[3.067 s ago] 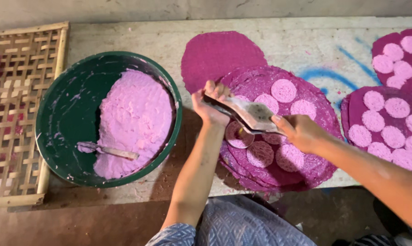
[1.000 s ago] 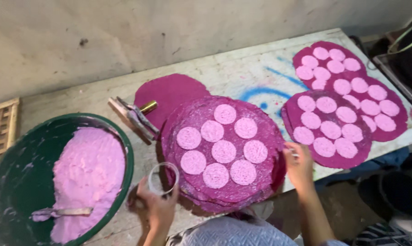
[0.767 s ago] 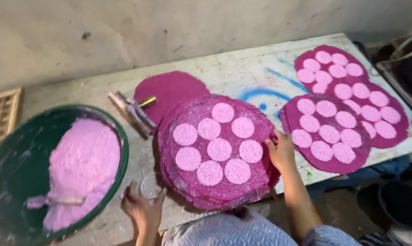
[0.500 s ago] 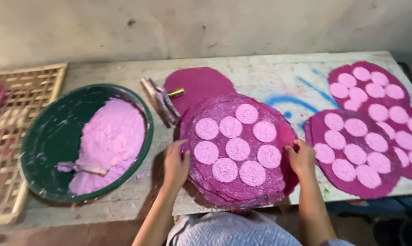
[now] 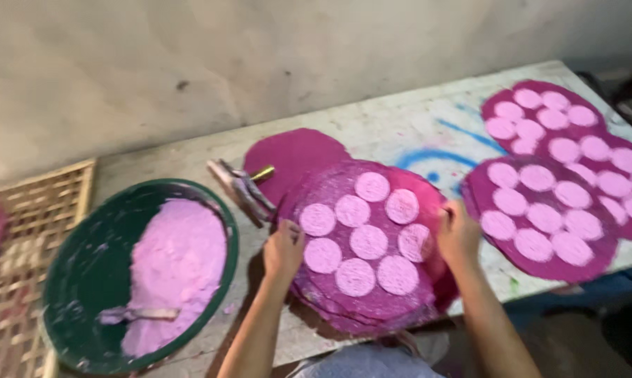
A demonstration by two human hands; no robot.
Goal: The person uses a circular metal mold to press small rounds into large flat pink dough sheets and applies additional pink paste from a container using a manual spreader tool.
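Note:
A stack of round dark magenta sheets point(image 5: 379, 308) lies on the table in front of me, its top sheet carrying several pale pink paste discs point(image 5: 369, 241). My left hand point(image 5: 283, 250) rests on the stack's left edge, fingers curled on the rim. On the right edge sits my right hand point(image 5: 458, 234), gripping the top sheet's rim. Whether the sheet is lifted I cannot tell.
A green basin point(image 5: 85, 280) of pink paste with a spatula point(image 5: 137, 315) stands at the left. A metal tool point(image 5: 242, 187) lies beside a bare magenta sheet point(image 5: 291, 152). More disc-covered sheets point(image 5: 561, 175) lie at the right. A bamboo rack point(image 5: 22, 238) is far left.
My hands have put down the metal tool and the small ring, and both came to the edges of the disc-covered sheet. The view swung left and right.

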